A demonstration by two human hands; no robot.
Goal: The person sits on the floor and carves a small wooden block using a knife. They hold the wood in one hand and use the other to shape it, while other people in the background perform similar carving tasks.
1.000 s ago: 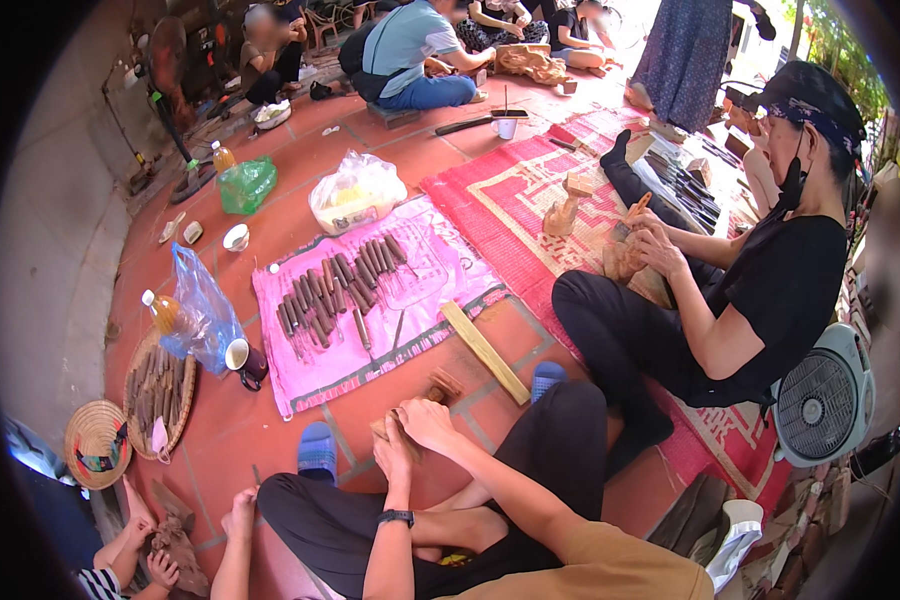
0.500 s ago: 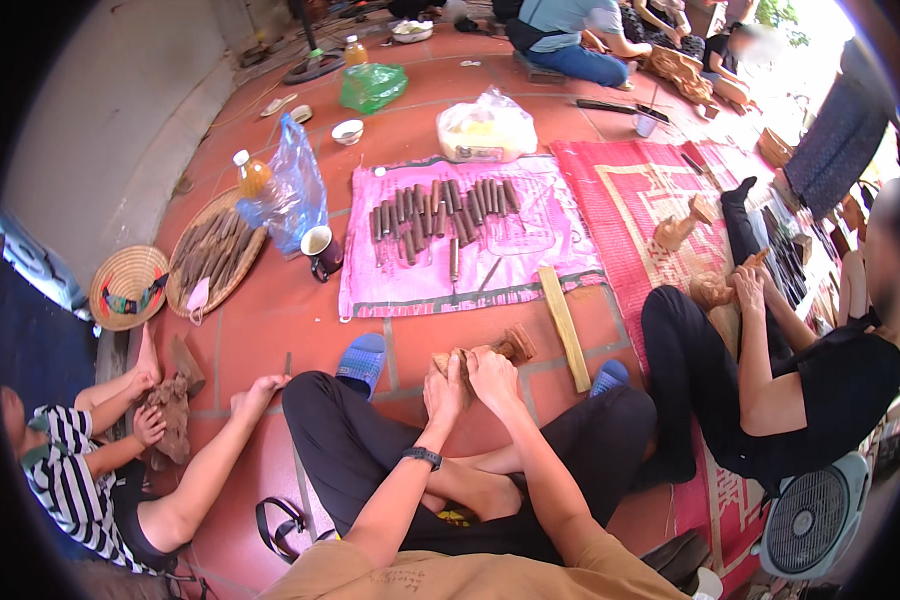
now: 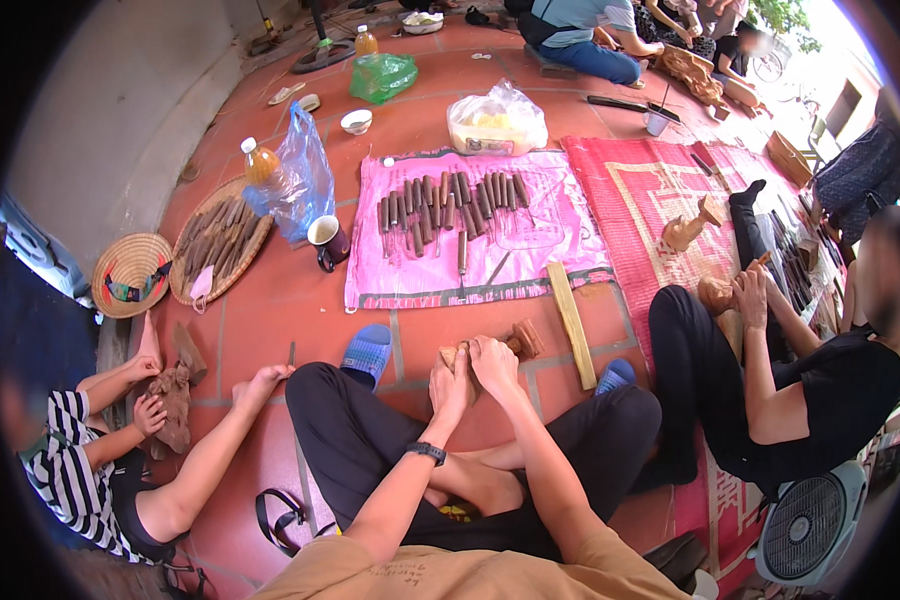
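Observation:
A brown wooden carving (image 3: 526, 340) with a flared, blocky end lies across the space in front of my crossed legs. My left hand (image 3: 451, 386) is closed around its left part, thumb upward. Against the middle of the carving, my right hand (image 3: 494, 366) is closed with its fingers curled over the wood, touching my left hand. The flared end sticks out to the right of my knuckles. My fingers hide most of the piece, and any small tool among them cannot be made out.
Wood-handled carving tools (image 3: 440, 205) lie on a pink sheet (image 3: 560, 235) ahead. A wooden strip (image 3: 570, 325) lies to the right, near blue slippers (image 3: 368, 352). A child handles a rough wood piece (image 3: 175, 400) at left. Another person carves at right, beside a fan (image 3: 805, 525).
The whole view has shifted slightly, with my hands remaining on the carving. My right hand has moved only a little against the wood.

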